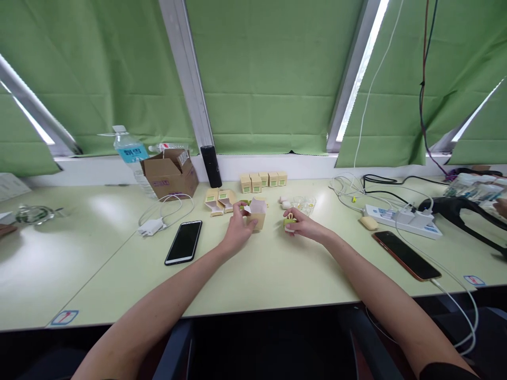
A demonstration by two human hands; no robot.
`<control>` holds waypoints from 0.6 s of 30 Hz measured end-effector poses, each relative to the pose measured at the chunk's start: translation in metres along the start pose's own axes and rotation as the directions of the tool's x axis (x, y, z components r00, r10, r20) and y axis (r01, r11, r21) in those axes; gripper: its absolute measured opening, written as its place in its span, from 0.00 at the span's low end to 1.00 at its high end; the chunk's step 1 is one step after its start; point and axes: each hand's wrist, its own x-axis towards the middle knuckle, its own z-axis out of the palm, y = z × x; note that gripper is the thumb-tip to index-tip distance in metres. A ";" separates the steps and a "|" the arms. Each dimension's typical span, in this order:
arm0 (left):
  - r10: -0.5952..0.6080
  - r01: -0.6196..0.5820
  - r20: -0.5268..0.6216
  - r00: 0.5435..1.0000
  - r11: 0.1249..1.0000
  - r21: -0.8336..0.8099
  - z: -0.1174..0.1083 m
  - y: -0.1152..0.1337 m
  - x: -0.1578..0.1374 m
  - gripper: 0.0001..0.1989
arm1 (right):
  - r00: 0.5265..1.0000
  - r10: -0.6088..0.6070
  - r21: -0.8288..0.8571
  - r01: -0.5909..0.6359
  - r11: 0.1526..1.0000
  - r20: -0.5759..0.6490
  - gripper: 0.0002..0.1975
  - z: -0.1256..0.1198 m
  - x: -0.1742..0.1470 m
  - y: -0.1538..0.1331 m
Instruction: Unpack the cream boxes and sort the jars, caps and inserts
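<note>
My left hand is closed around a small kraft-paper box whose top flaps stand open, just above the table. To its right, my right hand grips a small green item with a pale loop on top; its exact kind is hard to make out. Behind the right hand lie several clear, shiny pieces and small pinkish-white pieces. Two opened kraft boxes lie left of my left hand. Something green shows partly behind the held box.
Several closed kraft boxes line the back. A cardboard carton, a water bottle and a black cylinder stand back left. A phone lies left, another phone right, near a power strip with cables.
</note>
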 end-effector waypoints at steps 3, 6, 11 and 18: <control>-0.011 0.012 0.010 1.000 0.999 -0.049 0.000 0.002 0.000 0.28 | 0.998 -0.054 -0.174 0.047 0.984 -0.034 0.23 0.004 0.000 0.005; -0.035 0.036 0.024 0.999 0.998 -0.053 0.000 0.006 -0.002 0.28 | 0.989 -0.105 -0.285 0.073 0.956 -0.100 0.21 0.008 0.002 0.009; -0.075 0.083 0.060 0.995 0.984 -0.159 0.001 0.009 0.000 0.29 | 0.963 -0.184 -0.551 0.047 0.833 -0.197 0.17 0.013 0.003 0.011; -0.170 0.249 0.195 0.966 0.818 -0.519 0.003 0.010 0.004 0.35 | 0.936 -0.272 -0.700 0.038 0.713 -0.225 0.21 0.013 -0.001 0.010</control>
